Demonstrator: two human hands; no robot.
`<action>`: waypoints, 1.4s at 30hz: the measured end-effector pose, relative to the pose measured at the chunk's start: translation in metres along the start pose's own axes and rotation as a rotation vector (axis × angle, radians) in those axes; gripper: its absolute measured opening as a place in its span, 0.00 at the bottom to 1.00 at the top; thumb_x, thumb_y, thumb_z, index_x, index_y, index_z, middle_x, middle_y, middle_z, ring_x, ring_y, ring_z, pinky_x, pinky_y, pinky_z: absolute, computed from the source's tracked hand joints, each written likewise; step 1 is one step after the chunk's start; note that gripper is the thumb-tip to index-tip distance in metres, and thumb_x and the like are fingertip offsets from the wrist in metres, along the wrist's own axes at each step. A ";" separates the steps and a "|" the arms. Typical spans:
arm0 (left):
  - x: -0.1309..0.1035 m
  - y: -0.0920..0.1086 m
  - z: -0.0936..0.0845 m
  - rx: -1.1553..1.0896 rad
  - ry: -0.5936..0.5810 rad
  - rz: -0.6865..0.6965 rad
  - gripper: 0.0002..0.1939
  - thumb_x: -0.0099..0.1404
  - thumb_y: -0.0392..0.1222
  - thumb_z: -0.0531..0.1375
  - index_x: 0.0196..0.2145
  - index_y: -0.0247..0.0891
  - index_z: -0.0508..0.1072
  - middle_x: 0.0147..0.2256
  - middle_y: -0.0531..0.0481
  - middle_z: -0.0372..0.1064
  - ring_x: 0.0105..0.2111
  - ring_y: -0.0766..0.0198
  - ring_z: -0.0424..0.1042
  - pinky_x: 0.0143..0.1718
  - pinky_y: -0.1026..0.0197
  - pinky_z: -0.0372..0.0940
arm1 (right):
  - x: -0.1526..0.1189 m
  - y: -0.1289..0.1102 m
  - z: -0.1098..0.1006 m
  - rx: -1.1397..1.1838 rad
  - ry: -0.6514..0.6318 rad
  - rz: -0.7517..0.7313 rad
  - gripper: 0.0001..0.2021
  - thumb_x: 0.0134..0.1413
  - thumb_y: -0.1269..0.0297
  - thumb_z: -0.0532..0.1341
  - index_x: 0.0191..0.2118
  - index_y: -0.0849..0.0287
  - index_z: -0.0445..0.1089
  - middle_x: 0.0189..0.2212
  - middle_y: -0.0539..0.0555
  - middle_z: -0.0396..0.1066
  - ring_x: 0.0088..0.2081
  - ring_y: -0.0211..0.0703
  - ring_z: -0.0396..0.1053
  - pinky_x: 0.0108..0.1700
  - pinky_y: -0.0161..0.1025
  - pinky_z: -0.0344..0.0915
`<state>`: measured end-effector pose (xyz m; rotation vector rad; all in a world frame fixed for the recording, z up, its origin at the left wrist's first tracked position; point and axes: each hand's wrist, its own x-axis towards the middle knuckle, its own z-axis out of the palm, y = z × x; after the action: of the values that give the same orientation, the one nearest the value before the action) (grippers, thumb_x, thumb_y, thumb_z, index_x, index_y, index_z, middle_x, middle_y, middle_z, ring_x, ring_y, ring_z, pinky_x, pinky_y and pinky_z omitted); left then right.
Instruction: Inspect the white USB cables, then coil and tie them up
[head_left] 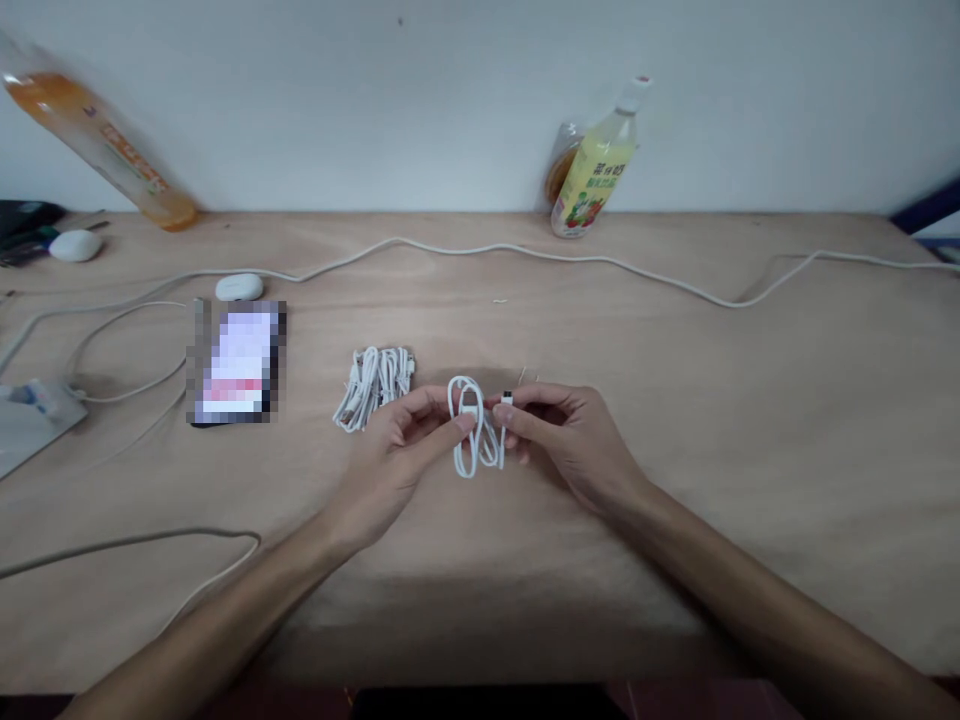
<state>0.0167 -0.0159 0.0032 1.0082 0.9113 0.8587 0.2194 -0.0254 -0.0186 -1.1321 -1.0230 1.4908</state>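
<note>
A white USB cable [467, 465], looped into a small coil, is held up over the table between both my hands. My left hand [409, 440] pinches the coil near its flat metal plug, thumb in front. With thumb and fingers, my right hand [566, 430] grips the cable's other end, where a small dark-tipped connector [507, 398] points upward. Just behind my left hand lies a bunch of coiled white cables [379, 380], several of them side by side, partly covered by that hand. Two thin bits of wire [528, 376] lie beyond my right fingers.
A phone [238, 365] with a lit, blurred screen lies left, near a white earbud case [239, 288]. A long white cord [465, 250] crosses the wooden table [750, 450]. An orange drink bottle [105, 150] and a yellow-labelled bottle [598, 170] stand by the wall.
</note>
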 end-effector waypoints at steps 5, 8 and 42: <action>0.002 -0.001 -0.001 -0.032 -0.019 -0.024 0.11 0.65 0.45 0.76 0.43 0.38 0.85 0.44 0.46 0.85 0.46 0.55 0.82 0.53 0.54 0.73 | -0.002 0.001 0.002 0.060 -0.075 0.020 0.12 0.55 0.51 0.79 0.38 0.52 0.87 0.26 0.50 0.80 0.28 0.39 0.76 0.32 0.38 0.75; 0.003 0.000 -0.001 -0.017 0.018 -0.024 0.11 0.64 0.44 0.76 0.41 0.38 0.85 0.43 0.47 0.85 0.44 0.57 0.81 0.52 0.56 0.72 | -0.002 0.001 0.002 0.087 -0.079 0.029 0.13 0.55 0.50 0.79 0.39 0.53 0.86 0.27 0.50 0.81 0.29 0.40 0.77 0.32 0.37 0.75; -0.005 -0.012 0.007 0.236 0.182 0.249 0.29 0.70 0.42 0.73 0.58 0.43 0.61 0.35 0.55 0.81 0.32 0.60 0.83 0.36 0.59 0.78 | -0.006 -0.008 0.004 -0.115 0.042 -0.071 0.09 0.55 0.54 0.76 0.35 0.53 0.87 0.27 0.53 0.83 0.28 0.41 0.76 0.24 0.34 0.68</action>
<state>0.0231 -0.0257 -0.0053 1.2821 1.0740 1.0835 0.2173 -0.0301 -0.0095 -1.1908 -1.1199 1.3610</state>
